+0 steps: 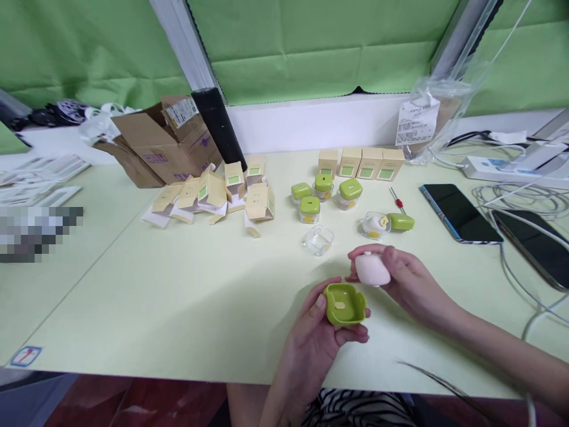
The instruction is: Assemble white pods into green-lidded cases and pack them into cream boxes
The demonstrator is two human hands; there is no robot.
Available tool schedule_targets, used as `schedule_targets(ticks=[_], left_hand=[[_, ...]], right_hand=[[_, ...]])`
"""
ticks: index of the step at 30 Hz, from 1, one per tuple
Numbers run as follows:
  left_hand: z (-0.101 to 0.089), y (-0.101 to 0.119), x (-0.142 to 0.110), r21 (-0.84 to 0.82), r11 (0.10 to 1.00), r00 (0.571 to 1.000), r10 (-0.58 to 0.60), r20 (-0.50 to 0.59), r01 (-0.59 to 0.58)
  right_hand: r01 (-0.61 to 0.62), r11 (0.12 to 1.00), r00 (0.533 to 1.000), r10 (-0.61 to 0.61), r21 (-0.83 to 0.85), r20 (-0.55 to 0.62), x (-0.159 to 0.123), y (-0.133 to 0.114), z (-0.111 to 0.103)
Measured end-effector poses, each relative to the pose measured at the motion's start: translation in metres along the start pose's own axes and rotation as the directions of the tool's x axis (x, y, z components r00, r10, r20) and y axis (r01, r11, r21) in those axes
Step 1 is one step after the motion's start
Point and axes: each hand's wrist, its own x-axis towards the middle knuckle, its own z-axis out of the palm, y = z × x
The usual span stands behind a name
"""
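Note:
My left hand point(316, 332) is closed around a green lid point(349, 305), its hollow inside turned up toward me. Just above and to the right, my right hand point(411, 279) grips a small pale pink rounded piece point(372, 270) between thumb and fingers. Beyond them a clear square container point(319, 240) sits uncovered on the table. To its right stands another clear container point(376, 225) with a white rounded piece inside, and a green lid point(401, 222) lies against it. Several lidded containers point(310, 209) are grouped farther back.
Small cream boxes point(351, 162) line the back, and several opened boxes point(213, 190) lie at left near a cardboard carton point(164, 145). A red-handled tool point(399, 203), two phones point(462, 212) and loose cables point(511, 196) are at right. A black cylinder point(219, 127) leans by the carton.

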Motion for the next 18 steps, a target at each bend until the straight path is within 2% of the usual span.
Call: schedule_targets(ticks=[2,4,7,10,13,18], left_hand=[[0.0,0.0,0.0,-0.024,1.0,1.0,0.004,0.0,-0.004],[0.001,-0.002,0.0,0.01,0.999,0.998,0.042,-0.038,-0.041],[0.004,-0.004,-0.001,0.157,0.986,0.988,0.079,-0.136,-0.057],[0.006,-0.005,-0.003,0.266,0.964,0.977,0.054,-0.206,0.002],[0.005,-0.006,-0.003,0.291,0.957,0.973,0.078,-0.217,-0.012],[0.003,-0.009,-0.003,0.311,0.949,0.966,0.118,-0.228,-0.043]], right_hand=[[0.087,0.993,0.996,-0.089,-0.081,-0.026,-0.001,-0.003,-0.002],[0.223,0.959,0.975,-0.224,-0.174,0.015,-0.004,-0.008,0.0],[0.427,0.858,0.903,-0.386,-0.286,0.19,-0.009,-0.014,0.008],[0.573,0.721,0.817,-0.468,-0.389,0.336,-0.012,-0.016,0.014],[0.615,0.629,0.788,-0.481,-0.476,0.384,-0.012,-0.014,0.014],[0.64,0.558,0.768,-0.475,-0.529,0.429,-0.013,-0.007,0.013]])
